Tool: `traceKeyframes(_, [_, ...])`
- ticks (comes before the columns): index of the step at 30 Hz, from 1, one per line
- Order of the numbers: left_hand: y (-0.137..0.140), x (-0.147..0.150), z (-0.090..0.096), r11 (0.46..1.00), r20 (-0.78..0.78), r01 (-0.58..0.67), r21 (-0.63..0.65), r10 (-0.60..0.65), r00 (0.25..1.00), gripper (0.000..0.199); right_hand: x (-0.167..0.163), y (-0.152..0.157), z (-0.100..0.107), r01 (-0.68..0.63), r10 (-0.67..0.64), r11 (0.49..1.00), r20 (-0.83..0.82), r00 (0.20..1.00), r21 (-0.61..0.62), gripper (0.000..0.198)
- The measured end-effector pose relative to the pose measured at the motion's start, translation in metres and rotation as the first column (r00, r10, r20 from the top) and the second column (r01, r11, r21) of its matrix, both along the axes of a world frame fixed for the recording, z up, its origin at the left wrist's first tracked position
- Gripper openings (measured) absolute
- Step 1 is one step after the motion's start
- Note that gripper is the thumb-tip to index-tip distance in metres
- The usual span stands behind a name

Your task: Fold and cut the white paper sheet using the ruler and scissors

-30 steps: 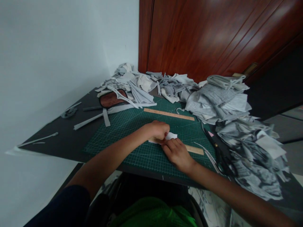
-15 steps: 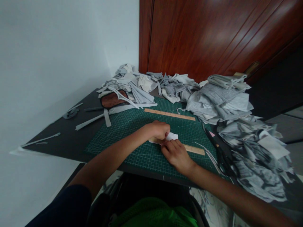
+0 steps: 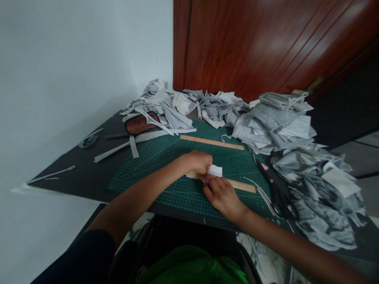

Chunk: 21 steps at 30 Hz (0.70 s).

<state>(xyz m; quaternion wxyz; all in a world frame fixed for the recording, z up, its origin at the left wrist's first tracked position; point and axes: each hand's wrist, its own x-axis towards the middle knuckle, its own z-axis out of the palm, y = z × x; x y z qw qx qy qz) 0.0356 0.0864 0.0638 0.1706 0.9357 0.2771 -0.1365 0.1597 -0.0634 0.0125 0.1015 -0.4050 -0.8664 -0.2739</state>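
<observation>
A small white cloth piece [image 3: 215, 170] lies on the green cutting mat [image 3: 174, 193], partly covered by my hands. My left hand [image 3: 201, 161] is closed at its left side, fingers curled down and pinching it. Just nearer to me, my right hand [image 3: 221, 193] is closed too, its bent fingers pressed together at the cloth's lower edge. Beneath both hands runs a wooden ruler [image 3: 242, 186], its right end bare. The fingertips are mostly hidden where the hands meet.
A second wooden ruler [image 3: 211, 142] lies farther back on the mat. Black scissors [image 3: 278, 197] rest at the right beside heaped grey fabric [image 3: 272, 122]. Behind the mat are more scraps [image 3: 177, 104] and a brown eye-mask-shaped piece [image 3: 141, 123]. A white wall borders the left.
My right hand has shifted very slightly to the right along the cloth, and a little more of the fingers between the hands shows. The left hand stays in place.
</observation>
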Motion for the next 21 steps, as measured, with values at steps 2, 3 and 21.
traceKeyframes(2, [0.000,0.000,0.000,1.000,0.004,0.000,0.001,0.000,1.000,0.018,0.002,-0.001,-0.001,-0.015,0.015,1.000,0.005,1.000,0.008,0.019])
traceKeyframes(3, [0.000,0.000,0.000,1.000,0.005,0.000,0.002,0.000,1.000,0.017,0.003,0.000,-0.001,-0.018,0.018,1.000,0.006,1.000,0.010,0.019])
traceKeyframes(21, [-0.006,0.000,0.002,0.999,0.016,-0.013,0.045,0.012,1.000,0.016,0.013,-0.003,0.004,0.030,-0.028,0.999,0.050,0.998,-0.046,0.014])
